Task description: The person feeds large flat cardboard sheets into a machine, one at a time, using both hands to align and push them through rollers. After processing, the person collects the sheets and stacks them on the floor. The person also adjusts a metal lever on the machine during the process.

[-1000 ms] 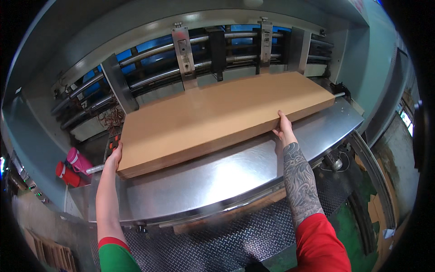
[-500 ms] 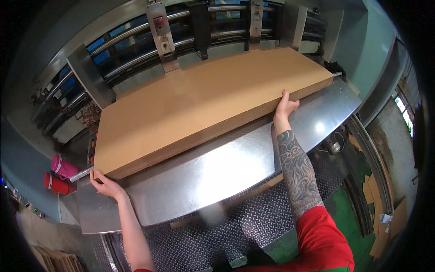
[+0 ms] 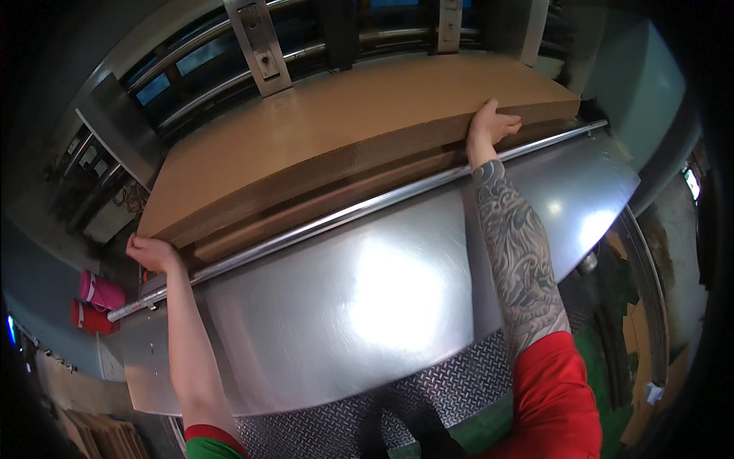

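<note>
A thick stack of flat brown cardboard sheets (image 3: pixel 336 115) lies across the machine, its cut edge facing me. At its near left corner my left hand (image 3: pixel 153 252) is closed, with the fingers partly hidden. My right hand (image 3: pixel 489 130) grips the near edge toward the right, thumb up by the top sheet and fingers against the side. Below that edge, more cardboard (image 3: pixel 306 204) shows behind a dark gap. Both forearms reach over a long metal bar (image 3: pixel 336 219) that runs along the front of the stack.
A shiny metal table (image 3: pixel 298 336) slopes between me and the bar. Upright metal brackets (image 3: pixel 260 50) and rails stand behind the stack. Pink (image 3: pixel 103 289) and red (image 3: pixel 92 316) containers sit at the left. Tread-plate flooring (image 3: pixel 466 380) lies below; cardboard pieces lean at lower left (image 3: pixel 99 434).
Both hands and the cardboard stack have moved away from me, farther into the machine. The metal bar and the cardboard below now show in front of the stack.
</note>
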`<act>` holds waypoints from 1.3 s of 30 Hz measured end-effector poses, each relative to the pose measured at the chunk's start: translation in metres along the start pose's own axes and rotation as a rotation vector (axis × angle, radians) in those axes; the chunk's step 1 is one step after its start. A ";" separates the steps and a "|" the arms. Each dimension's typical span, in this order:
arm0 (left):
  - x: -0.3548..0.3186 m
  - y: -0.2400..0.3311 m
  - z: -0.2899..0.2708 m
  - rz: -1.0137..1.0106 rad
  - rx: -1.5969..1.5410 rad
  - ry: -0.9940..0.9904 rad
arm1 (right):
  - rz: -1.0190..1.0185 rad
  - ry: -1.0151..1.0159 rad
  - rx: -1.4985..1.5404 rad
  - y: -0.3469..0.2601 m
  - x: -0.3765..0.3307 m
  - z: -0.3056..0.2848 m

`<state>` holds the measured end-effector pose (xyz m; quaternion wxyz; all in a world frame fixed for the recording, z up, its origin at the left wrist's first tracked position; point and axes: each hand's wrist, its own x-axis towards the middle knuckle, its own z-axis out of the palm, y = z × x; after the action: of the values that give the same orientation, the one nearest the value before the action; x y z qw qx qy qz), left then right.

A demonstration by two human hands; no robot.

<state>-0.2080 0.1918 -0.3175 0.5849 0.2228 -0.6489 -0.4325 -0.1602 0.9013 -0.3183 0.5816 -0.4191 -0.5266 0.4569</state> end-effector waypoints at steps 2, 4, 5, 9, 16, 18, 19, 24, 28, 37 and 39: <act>0.001 0.000 0.020 -0.060 0.004 0.026 | 0.010 -0.092 0.043 0.001 0.003 0.020; -0.004 -0.001 0.020 0.077 0.015 0.043 | 0.093 -0.026 -0.117 0.010 0.001 0.020; -0.008 -0.002 0.016 0.065 0.044 -0.001 | 0.097 -0.024 -0.156 0.011 0.005 0.021; -0.011 0.006 0.001 -0.259 0.215 -0.121 | 0.056 -0.061 -0.224 0.015 0.014 0.017; -0.022 0.018 0.013 -0.731 -0.383 0.130 | 0.164 -0.121 0.356 0.023 0.027 0.018; -0.026 0.022 0.014 -0.791 -0.370 0.093 | 0.184 -0.085 0.333 0.026 0.030 0.018; -0.026 0.024 0.013 -0.823 -0.364 0.108 | 0.176 -0.002 0.167 0.026 0.031 0.019; -0.025 0.029 0.009 -0.886 -0.379 0.161 | 0.265 0.056 0.062 0.024 0.032 0.024; -0.022 0.023 0.013 -0.831 -0.386 0.178 | 0.240 0.054 -0.024 0.023 0.033 0.029; -0.020 0.035 0.014 -0.887 -0.402 0.206 | 0.251 0.037 -0.102 0.027 0.039 0.031; -0.021 0.036 0.010 -0.841 -0.381 0.215 | 0.239 -0.012 -0.076 0.026 0.038 0.028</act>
<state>-0.2048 0.2308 -0.2992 0.4535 0.3987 -0.3472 -0.7175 -0.1892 0.9441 -0.3326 0.5037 -0.4979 -0.4932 0.5052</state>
